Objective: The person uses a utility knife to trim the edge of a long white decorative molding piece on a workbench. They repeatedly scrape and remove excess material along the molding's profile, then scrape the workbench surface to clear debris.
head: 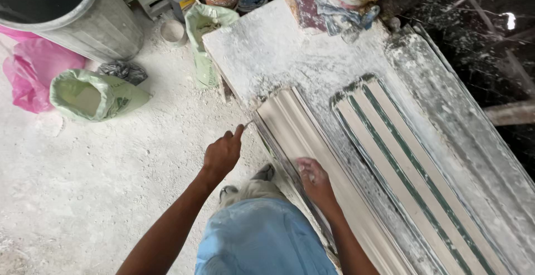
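Two hands work at a dusty white bench (278, 46). Left hand (222, 153) is curled together, forefinger out toward the near-left end of a long plaster moulding (301, 135); right hand (314, 176) lies flat and open upon it. Right of it sits a green-striped mould (401, 163). Sacks (95, 94) and a drum (83, 18) stand far left on the powdery floor (111, 186).

Your single head camera looks steeply down from standing height, close over the workbench (267, 52) edge and dusty floor (83, 186).
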Demonstrator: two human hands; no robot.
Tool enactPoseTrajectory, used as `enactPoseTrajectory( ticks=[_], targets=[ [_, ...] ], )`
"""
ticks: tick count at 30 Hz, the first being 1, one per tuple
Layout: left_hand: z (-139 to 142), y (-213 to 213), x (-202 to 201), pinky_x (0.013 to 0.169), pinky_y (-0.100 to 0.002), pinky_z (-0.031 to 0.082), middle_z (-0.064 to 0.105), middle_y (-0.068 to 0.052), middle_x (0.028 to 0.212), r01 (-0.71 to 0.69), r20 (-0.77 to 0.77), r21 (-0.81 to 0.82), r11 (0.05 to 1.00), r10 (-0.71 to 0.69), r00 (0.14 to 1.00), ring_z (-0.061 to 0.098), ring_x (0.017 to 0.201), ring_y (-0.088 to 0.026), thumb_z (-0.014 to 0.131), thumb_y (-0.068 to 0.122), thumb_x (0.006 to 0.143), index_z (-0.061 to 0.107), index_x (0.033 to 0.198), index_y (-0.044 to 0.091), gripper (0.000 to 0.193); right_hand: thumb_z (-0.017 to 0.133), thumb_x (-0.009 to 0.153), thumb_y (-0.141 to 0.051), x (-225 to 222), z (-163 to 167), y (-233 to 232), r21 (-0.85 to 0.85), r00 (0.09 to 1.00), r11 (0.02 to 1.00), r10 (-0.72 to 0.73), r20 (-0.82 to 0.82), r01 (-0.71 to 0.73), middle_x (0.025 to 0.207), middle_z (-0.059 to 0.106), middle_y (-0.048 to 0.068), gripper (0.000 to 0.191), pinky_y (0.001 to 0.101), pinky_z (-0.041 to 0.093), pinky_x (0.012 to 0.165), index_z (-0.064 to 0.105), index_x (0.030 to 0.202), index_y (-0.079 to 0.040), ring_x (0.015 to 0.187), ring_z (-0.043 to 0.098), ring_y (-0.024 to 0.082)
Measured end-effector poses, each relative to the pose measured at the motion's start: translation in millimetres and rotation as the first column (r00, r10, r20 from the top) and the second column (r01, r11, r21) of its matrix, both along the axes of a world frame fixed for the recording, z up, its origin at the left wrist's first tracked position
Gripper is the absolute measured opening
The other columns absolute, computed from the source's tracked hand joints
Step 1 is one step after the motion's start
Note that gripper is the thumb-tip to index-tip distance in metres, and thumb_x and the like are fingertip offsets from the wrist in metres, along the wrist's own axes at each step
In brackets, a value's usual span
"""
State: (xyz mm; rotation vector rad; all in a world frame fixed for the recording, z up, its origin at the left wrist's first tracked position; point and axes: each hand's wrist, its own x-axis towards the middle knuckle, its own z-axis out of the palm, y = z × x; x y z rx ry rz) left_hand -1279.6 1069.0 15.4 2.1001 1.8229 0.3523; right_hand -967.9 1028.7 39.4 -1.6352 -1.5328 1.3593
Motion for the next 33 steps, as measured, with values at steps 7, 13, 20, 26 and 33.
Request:
enactPoseTrajectory(
  ticks=[7,13,20,26,33],
  targets=[
    [-18.4,57.6,-11.7,0.041,-0.031,0.053,0.06,-0.007,0.081,0.367,-0.434,0.159,0.917,-0.269,0.86,0.064,0.061,-0.015,0.06,0.013,0.095,0.047,0.15,0.011,0.056,0.067,0.096,-0.04,-63.3,-31.7,105.7,0.412,0.879,0.873,0.039,0.475,-0.261,0.154,0.04,0.025,0.067,0.0597,0.026,0.119,0.046,0.15,-0.007,0.146,0.033,0.045],
    [-9.6,77.7,-25.1,0.044,-0.04,0.056,0.061,-0.008,0.075,0.49,-0.272,-0.019,0.872,-0.476,0.836,0.069,0.059,-0.023,0.056,0.021,0.098,0.047,0.14,0.014,0.044,0.073,0.085,-0.059,-108.3,-36.2,129.1,0.282,0.765,0.924,0.017,0.644,-0.258,0.163,0.019,0.033,0.102,0.0671,0.013,0.118,0.029,0.156,-0.001,0.15,0.018,0.054],
    [25.6,94.0,-11.9,0.051,-0.044,0.06,0.07,-0.017,0.078,0.472,-0.013,-0.328,0.819,-0.503,0.864,0.074,0.067,-0.034,0.051,0.017,0.102,0.048,0.133,0.007,0.033,0.076,0.082,-0.049,-121.7,-27.4,127.9,0.23,0.702,0.947,-0.007,0.712,-0.225,0.162,0.02,0.033,0.102,0.0682,0.012,0.119,0.026,0.157,-0.001,0.15,0.02,0.053],
    [38.6,94.4,-8.3,0.059,-0.047,0.06,0.074,-0.018,0.085,0.458,0.053,-0.39,0.799,-0.477,0.877,0.075,0.078,-0.035,0.051,0.013,0.1,0.049,0.128,0.004,0.029,0.075,0.084,-0.045,-122.0,-25.5,125.5,0.198,0.675,0.948,0.022,0.737,-0.248,0.163,0.019,0.035,0.099,0.0681,0.012,0.121,0.027,0.157,0.001,0.15,0.02,0.053],
    [37.7,113.1,-1.0,0.073,-0.053,0.06,0.075,-0.02,0.095,0.471,0.22,-0.437,0.766,-0.417,0.882,0.074,0.09,-0.04,0.049,0.011,0.1,0.051,0.124,0.004,0.025,0.068,0.092,-0.047,-117.7,-34.2,127.1,0.238,0.663,0.937,-0.009,0.749,-0.256,0.164,0.021,0.033,0.09,0.0666,0.012,0.122,0.028,0.157,0.002,0.152,0.02,0.051]
  ],
)
